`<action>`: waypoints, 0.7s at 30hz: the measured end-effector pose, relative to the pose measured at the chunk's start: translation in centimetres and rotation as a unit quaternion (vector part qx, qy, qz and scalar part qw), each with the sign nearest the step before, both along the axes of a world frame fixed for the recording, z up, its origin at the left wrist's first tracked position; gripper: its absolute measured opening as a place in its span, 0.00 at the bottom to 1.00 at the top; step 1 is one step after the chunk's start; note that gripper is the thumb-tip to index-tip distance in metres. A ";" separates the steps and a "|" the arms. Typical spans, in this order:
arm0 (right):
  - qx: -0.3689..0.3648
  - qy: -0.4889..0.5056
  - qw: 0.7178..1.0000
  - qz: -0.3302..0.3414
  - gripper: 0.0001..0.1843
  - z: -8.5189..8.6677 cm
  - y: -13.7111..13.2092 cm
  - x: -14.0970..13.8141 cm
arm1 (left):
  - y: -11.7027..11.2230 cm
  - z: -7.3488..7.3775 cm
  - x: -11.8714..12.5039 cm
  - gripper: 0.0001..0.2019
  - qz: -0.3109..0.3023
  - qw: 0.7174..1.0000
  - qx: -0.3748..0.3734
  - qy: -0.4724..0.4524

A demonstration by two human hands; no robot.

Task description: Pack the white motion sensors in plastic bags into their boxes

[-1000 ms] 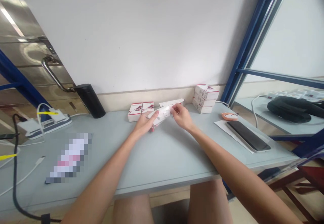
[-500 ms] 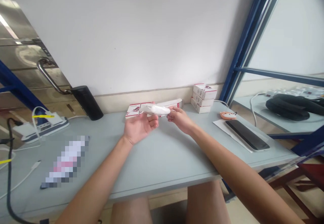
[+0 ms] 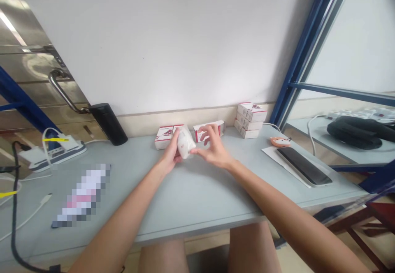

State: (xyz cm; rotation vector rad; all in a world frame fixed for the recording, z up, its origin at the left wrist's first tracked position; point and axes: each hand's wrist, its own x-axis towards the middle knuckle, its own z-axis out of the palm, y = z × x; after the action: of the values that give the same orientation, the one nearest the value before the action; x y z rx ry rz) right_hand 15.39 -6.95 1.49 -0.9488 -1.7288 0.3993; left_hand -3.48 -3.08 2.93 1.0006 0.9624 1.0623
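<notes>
My left hand [image 3: 170, 151] is closed around a white rounded object in a thin, pale wrapper [image 3: 186, 142], held tilted above the table. What the wrapper contains is not clear. My right hand [image 3: 212, 147] is open, its fingers spread and curved, with the thumb tip at the lower right edge of the wrapped object. Behind my left hand lies a red-and-white box [image 3: 163, 137]. Another white box with red print [image 3: 200, 131] lies behind my right hand, with what looks like a raised flap at its right end.
Three similar boxes [image 3: 249, 121] form a stack by the wall. To the right are an orange-and-white mouse [image 3: 280, 142] and a phone [image 3: 304, 166] on white paper. A black cylinder [image 3: 108, 124], a power strip [image 3: 58, 156] and cables stand left, near a blurred-out item [image 3: 82, 197].
The wrapped object has turned from lying flat to a steep tilt, and my left hand has closed around it. My right hand has loosened its pinch and spread its fingers.
</notes>
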 end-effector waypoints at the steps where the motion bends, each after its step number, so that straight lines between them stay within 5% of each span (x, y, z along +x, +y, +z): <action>1: -0.007 -0.024 1.000 0.013 0.43 -0.2 -0.1 0.0 | 0.0 -0.1 -0.2 0.30 0.011 1.000 0.015 0.022; 5: -0.031 -0.149 0.988 0.039 0.58 -0.4 -0.4 0.3 | -0.1 -0.2 -0.3 0.31 0.038 0.987 0.075 0.140; 10: 0.018 -0.150 0.988 0.007 0.49 0.7 -0.5 0.7 | 1.5 1.4 1.4 0.36 0.030 0.952 0.187 0.239; 14: 0.096 -0.062 0.986 -0.121 0.42 1.7 0.4 2.2 | 4.5 3.4 4.1 0.37 0.001 0.912 0.301 0.279; 18: 0.117 0.037 0.949 -0.290 0.40 2.2 1.7 4.3 | 6.8 3.2 6.7 0.29 0.015 0.799 0.447 0.403; 21: 0.114 0.072 0.927 -0.350 0.37 1.9 2.6 5.6 | 7.7 2.0 7.8 0.33 -0.025 0.717 0.460 0.524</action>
State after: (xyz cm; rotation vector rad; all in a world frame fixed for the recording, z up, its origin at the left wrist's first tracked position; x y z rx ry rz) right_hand 20.99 -4.37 3.34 -1.2476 -1.1673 -0.1955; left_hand 4.29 4.64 4.93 2.6349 1.2602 0.8607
